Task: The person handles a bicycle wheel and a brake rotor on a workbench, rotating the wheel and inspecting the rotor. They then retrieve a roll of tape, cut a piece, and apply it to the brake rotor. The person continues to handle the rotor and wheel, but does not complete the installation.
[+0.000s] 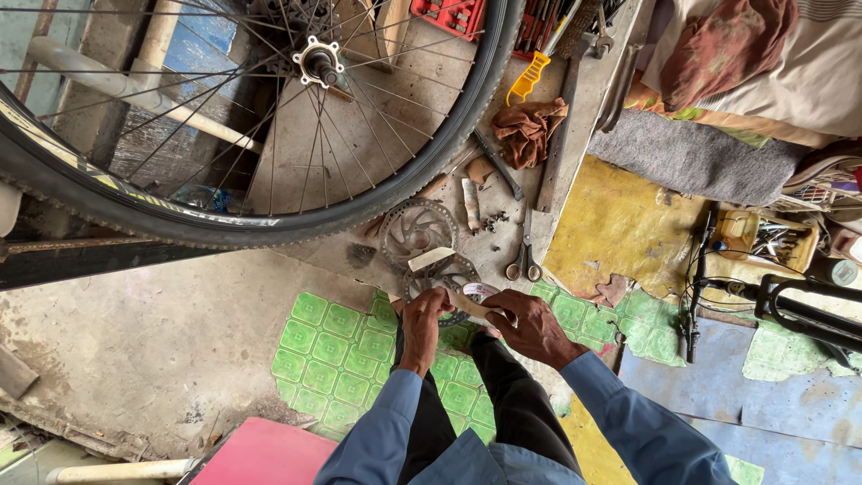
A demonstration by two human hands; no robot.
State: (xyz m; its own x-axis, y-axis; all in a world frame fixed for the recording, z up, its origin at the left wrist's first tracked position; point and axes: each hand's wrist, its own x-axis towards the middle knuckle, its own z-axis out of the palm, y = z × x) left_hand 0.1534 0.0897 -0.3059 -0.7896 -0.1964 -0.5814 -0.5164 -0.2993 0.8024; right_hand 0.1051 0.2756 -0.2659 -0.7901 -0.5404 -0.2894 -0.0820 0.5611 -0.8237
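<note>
Tan tape strip (pixel 476 308) stretches flat between our hands: left hand (pixel 422 328) pinches one end, right hand (pixel 530 325) clamps the other with the small roll (pixel 479 290). Just beyond our knuckles lie two toothed, perforated steel brake discs (pixel 418 230) on gritty concrete. Scissors (pixel 523 260) rest right of them; a spoked, knobbly-tyred wheel (pixel 269 117) looms farther ahead.

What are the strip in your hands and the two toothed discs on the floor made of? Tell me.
Strip, pulled between left hand and right hand: likely paper tape, matte tan, unrolling from a roll. Discs: probably bare steel, dull grey, perforated, with cut-out centres.
</note>
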